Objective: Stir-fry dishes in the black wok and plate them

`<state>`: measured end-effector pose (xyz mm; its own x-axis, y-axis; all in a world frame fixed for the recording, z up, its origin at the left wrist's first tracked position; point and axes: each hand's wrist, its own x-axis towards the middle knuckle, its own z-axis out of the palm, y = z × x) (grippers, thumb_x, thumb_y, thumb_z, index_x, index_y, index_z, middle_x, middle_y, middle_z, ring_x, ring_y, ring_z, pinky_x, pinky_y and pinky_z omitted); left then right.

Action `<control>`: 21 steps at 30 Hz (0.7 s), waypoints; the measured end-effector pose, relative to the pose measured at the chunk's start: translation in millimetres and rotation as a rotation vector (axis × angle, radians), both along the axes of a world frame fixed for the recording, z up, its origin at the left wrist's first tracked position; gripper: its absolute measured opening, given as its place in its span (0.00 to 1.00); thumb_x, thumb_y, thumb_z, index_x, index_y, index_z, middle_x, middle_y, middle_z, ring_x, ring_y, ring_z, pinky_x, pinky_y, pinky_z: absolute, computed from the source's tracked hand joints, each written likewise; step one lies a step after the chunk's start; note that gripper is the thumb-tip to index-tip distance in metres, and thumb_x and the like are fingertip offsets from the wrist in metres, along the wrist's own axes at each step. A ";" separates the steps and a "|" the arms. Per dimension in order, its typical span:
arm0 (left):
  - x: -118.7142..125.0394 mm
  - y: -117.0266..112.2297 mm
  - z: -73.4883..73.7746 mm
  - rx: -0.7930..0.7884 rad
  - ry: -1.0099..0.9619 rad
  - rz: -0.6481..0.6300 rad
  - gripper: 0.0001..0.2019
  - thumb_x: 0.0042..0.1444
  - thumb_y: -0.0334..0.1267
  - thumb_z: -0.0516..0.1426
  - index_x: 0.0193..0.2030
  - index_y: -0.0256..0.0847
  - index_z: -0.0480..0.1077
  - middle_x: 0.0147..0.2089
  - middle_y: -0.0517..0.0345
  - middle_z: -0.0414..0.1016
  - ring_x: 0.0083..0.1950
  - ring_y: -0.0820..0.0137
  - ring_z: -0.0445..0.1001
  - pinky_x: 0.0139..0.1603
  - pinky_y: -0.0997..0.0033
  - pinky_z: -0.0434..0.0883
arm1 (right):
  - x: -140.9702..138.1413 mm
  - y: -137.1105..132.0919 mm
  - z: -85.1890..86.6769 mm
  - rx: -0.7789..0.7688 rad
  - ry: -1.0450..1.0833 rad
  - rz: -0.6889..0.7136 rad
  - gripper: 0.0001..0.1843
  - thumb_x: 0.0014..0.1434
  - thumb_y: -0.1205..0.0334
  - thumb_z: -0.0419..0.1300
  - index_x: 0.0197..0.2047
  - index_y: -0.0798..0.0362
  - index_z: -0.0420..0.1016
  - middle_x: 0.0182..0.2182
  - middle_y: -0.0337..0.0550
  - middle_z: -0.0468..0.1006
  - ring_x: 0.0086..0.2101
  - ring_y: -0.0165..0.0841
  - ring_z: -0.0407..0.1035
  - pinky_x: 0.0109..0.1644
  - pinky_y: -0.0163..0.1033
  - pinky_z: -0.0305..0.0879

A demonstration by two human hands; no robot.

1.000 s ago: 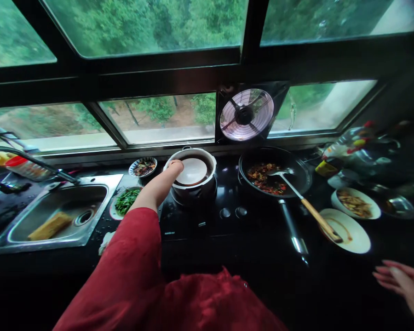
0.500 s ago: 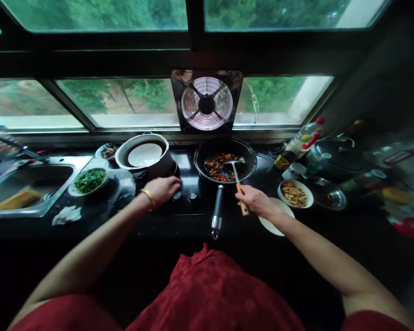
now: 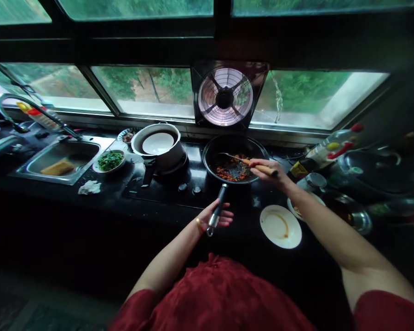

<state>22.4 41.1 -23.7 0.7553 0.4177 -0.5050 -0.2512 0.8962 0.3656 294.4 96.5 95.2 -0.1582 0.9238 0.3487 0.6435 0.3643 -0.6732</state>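
My left hand (image 3: 206, 214) is under the black handle (image 3: 219, 204) of the wok, palm up, with its fingers stretched out and apart. The handle lies across the palm, and the fingers are not wrapped round it. My right hand (image 3: 272, 174) grips the wooden handle of a spatula (image 3: 245, 161), whose metal end reaches down into the wok (image 3: 257, 148). Reddish chopped food (image 3: 232, 173) lies in the bottom of the wok, on the right side of the stove.
A pot (image 3: 169, 156) with a white dish inside stands left of the wok. Further left are a bowl of chopped greens (image 3: 111, 161), crumpled tissue (image 3: 89, 187) and a sink (image 3: 69, 180). A stained white plate (image 3: 278, 234) lies at right, near bottles (image 3: 336, 138). A fan (image 3: 225, 97) fills the window.
My left hand has moved right, from the stove knobs to the wok handle, and opened. My right hand has raised and tilted the spatula over the wok. The view has turned left.
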 end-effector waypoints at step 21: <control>9.6 25.2 -19.1 -0.320 -0.422 -0.095 0.12 0.52 0.43 0.58 0.35 0.37 0.64 0.25 0.62 0.65 0.22 0.77 0.65 0.23 0.78 0.64 | 5.9 0.5 51.9 -0.148 0.232 -0.697 0.11 0.49 0.54 0.60 0.33 0.53 0.73 0.27 0.44 0.77 0.30 0.37 0.73 0.36 0.42 0.72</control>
<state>32.0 66.3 -42.7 0.9472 0.2126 -0.2402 -0.2295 0.9723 -0.0444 300.3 97.0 147.1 0.5435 0.8228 0.1662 0.5273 -0.1806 -0.8302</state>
